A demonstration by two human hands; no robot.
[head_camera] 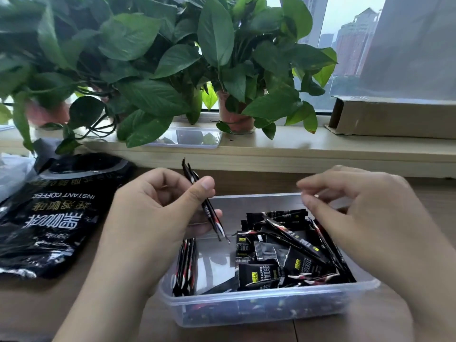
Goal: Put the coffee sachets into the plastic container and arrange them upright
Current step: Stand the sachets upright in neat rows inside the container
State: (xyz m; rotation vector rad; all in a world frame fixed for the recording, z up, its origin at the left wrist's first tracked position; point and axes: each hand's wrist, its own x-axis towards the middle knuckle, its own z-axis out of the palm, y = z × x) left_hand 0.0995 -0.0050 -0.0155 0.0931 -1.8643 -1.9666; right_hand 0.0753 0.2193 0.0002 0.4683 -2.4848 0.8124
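Note:
A clear plastic container [269, 308] stands on the wooden table in front of me. Several black coffee sachets [291, 257] lie jumbled in its right half. A few sachets [184, 266] stand upright on edge against its left wall. My left hand [158, 213] pinches two or three thin black sachets [209, 208] edge-on above the container's back left corner, their lower ends pointing down into it. My right hand [357, 213] hovers over the container's right side with its fingers loosely curled and nothing visible in them.
A large black instant coffee bag [51, 218] lies flat on the table at the left. Potted plants [153, 70] fill the window sill behind, with the container's clear lid [192, 139] under the leaves. A cardboard box [394, 117] sits on the sill at the right.

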